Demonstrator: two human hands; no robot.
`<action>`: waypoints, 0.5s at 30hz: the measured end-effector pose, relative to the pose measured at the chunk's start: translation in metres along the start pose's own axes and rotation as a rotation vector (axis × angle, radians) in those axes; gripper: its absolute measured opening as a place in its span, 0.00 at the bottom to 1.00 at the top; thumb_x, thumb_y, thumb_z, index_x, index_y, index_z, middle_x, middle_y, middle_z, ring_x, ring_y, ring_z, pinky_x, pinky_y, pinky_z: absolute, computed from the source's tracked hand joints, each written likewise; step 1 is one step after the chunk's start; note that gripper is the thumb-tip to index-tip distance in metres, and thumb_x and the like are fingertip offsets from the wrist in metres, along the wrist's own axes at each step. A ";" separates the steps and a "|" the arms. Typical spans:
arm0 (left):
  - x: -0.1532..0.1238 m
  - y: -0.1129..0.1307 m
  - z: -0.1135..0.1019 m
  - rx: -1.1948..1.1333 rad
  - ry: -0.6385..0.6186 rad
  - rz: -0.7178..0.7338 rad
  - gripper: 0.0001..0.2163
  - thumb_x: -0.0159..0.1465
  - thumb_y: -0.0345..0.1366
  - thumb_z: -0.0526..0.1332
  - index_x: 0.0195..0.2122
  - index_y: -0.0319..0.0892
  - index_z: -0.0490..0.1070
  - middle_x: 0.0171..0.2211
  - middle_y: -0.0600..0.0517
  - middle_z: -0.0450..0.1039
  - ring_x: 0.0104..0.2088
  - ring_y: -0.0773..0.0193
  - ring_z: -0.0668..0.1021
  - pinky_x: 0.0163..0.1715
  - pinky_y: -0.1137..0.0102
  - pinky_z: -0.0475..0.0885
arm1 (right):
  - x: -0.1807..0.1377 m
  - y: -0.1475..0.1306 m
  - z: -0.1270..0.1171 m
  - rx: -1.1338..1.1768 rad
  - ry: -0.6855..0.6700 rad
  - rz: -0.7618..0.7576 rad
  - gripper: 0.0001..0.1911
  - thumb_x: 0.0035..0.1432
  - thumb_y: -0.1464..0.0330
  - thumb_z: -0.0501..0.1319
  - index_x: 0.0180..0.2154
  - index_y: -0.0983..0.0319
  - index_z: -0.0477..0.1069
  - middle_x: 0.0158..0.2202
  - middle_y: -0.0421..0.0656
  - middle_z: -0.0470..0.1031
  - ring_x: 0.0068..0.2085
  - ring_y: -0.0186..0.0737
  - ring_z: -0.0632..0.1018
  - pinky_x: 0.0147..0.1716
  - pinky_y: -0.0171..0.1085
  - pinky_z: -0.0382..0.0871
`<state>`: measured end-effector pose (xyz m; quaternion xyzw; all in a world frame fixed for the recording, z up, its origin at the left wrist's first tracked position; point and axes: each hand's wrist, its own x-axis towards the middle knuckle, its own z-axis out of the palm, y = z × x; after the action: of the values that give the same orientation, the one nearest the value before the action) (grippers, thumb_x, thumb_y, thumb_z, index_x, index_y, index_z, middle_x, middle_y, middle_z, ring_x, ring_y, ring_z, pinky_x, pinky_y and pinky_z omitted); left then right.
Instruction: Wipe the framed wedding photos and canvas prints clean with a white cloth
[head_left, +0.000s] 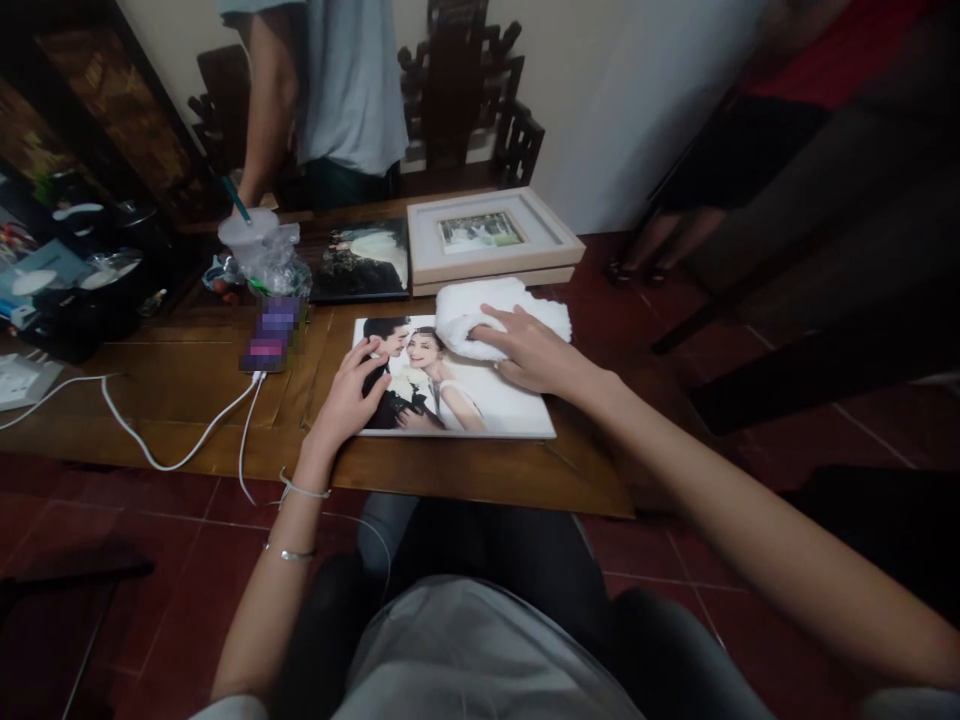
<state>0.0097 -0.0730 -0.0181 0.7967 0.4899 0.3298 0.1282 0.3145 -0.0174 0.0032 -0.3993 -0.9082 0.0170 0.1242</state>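
A large photo print point(480, 400) of a couple lies flat on the low wooden table point(187, 400). My left hand point(352, 390) rests on the print's left part with its fingers spread and flat, holding nothing. My right hand point(525, 350) presses down on a white cloth point(465, 310) bunched at the print's upper right corner, its fingers curled over the fabric.
Behind the print lie a dark photo point(364, 260) and a white framed picture point(491, 235). A plastic cup with a straw point(251, 235) and a phone with white charging cables point(274, 335) sit to the left. A person in a grey shirt point(337, 80) stands beyond the table.
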 end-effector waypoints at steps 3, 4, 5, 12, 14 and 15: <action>0.000 0.001 -0.001 -0.009 -0.006 -0.013 0.13 0.71 0.35 0.59 0.55 0.41 0.74 0.65 0.40 0.67 0.69 0.52 0.65 0.68 0.48 0.61 | -0.003 0.001 0.003 0.000 0.014 -0.008 0.30 0.52 0.81 0.54 0.57 0.62 0.69 0.65 0.58 0.67 0.70 0.60 0.60 0.64 0.66 0.57; 0.000 0.001 -0.001 -0.010 -0.009 -0.015 0.13 0.71 0.35 0.59 0.55 0.40 0.74 0.65 0.39 0.67 0.69 0.51 0.65 0.68 0.48 0.61 | -0.004 0.002 0.004 0.005 0.020 -0.010 0.31 0.51 0.81 0.54 0.57 0.61 0.70 0.65 0.57 0.68 0.70 0.59 0.61 0.64 0.66 0.57; 0.001 0.001 -0.001 -0.009 -0.012 -0.016 0.13 0.71 0.35 0.59 0.55 0.40 0.74 0.66 0.38 0.66 0.69 0.51 0.65 0.69 0.48 0.61 | -0.004 0.003 0.005 0.012 0.027 -0.012 0.31 0.51 0.81 0.54 0.57 0.60 0.70 0.65 0.56 0.68 0.70 0.59 0.61 0.64 0.66 0.56; 0.000 -0.002 -0.002 -0.018 -0.009 0.011 0.12 0.72 0.36 0.58 0.55 0.43 0.73 0.65 0.40 0.67 0.70 0.51 0.64 0.68 0.46 0.62 | 0.005 0.011 0.011 0.026 0.075 -0.005 0.29 0.53 0.80 0.55 0.56 0.61 0.71 0.66 0.58 0.67 0.70 0.60 0.60 0.64 0.67 0.56; 0.000 -0.002 -0.002 -0.021 -0.008 0.012 0.12 0.72 0.36 0.58 0.55 0.44 0.73 0.66 0.40 0.66 0.70 0.51 0.64 0.67 0.45 0.62 | 0.008 0.012 0.013 0.024 0.080 -0.005 0.29 0.52 0.81 0.55 0.56 0.62 0.71 0.64 0.59 0.68 0.70 0.60 0.61 0.64 0.67 0.56; 0.000 -0.002 -0.002 -0.020 -0.012 0.009 0.12 0.72 0.36 0.58 0.55 0.44 0.73 0.66 0.40 0.66 0.70 0.51 0.64 0.67 0.45 0.62 | 0.008 0.012 0.014 0.026 0.083 -0.005 0.29 0.52 0.81 0.55 0.55 0.62 0.72 0.64 0.59 0.68 0.70 0.60 0.61 0.64 0.67 0.56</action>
<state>0.0073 -0.0727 -0.0176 0.7995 0.4823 0.3305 0.1377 0.3148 -0.0018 -0.0098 -0.3958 -0.9029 0.0121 0.1671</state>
